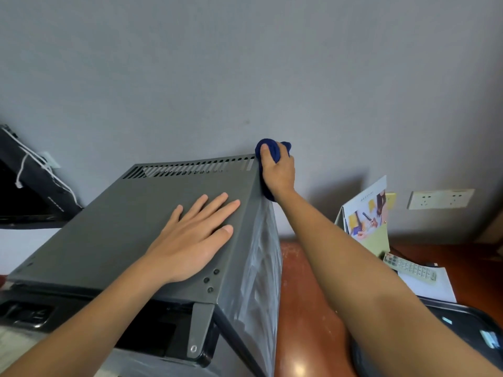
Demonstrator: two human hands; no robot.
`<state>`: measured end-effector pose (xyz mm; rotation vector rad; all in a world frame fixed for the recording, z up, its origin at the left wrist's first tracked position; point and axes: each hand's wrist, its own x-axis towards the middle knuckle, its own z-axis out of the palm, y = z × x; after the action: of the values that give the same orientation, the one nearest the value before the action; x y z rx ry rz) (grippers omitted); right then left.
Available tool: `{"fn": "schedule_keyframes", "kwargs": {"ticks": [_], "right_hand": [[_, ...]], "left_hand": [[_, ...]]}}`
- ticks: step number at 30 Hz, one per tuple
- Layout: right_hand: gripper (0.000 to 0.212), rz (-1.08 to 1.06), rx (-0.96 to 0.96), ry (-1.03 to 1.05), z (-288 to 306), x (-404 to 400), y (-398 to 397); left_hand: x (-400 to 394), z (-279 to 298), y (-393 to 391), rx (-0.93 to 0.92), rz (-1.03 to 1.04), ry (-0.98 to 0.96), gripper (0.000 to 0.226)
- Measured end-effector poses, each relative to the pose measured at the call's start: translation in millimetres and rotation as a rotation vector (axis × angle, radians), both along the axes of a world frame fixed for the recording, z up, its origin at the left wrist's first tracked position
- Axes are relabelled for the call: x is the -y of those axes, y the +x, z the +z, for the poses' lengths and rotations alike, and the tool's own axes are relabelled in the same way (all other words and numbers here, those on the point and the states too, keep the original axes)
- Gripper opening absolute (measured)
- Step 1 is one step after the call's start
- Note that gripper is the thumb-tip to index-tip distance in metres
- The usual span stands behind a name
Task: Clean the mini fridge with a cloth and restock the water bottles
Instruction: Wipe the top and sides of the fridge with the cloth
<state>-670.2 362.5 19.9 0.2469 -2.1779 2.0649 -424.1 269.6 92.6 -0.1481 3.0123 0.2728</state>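
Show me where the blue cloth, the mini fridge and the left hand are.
blue cloth (273, 149): head view, bunched top part.
mini fridge (114, 229): head view, bare top panel.
left hand (196, 238): head view, back of hand.

Matt grey metal fridge (114, 227), soft cloth (272, 151), glossy wooden desk (304, 295).

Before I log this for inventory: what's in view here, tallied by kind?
Mini fridge: 1
Blue cloth: 1
Wall socket plate: 1
Standing brochure: 1
Remote control: 1
Water bottles: 0 visible
Total: 5
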Motion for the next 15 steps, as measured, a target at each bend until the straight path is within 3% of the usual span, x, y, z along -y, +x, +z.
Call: {"fn": "schedule_keyframes", "kwargs": {"ticks": [3,6,11,15], "right_hand": [[0.052,-0.026,-0.034,0.018,-7.2,-6.0,27.9],[0.041,0.006,-0.067,-0.043,-19.4,-23.6,105.4],[0.05,0.063,-0.066,-0.134,-52.6,-60.2,272.3],[0.047,0.093,-0.07,-0.096,-55.8,-74.4,315.9]], "left_hand": [[0.2,-0.4,-0.5,-0.011,0.002,-0.004,0.051],[-0.2,-1.4,-1.9,-0.013,0.01,-0.02,0.052],[-1.5,-2.7,-2.2,-0.015,0.021,-0.039,0.052],[-5.8,0.0,-4.4,-0.071,0.023,-0.013,0.051]]}}
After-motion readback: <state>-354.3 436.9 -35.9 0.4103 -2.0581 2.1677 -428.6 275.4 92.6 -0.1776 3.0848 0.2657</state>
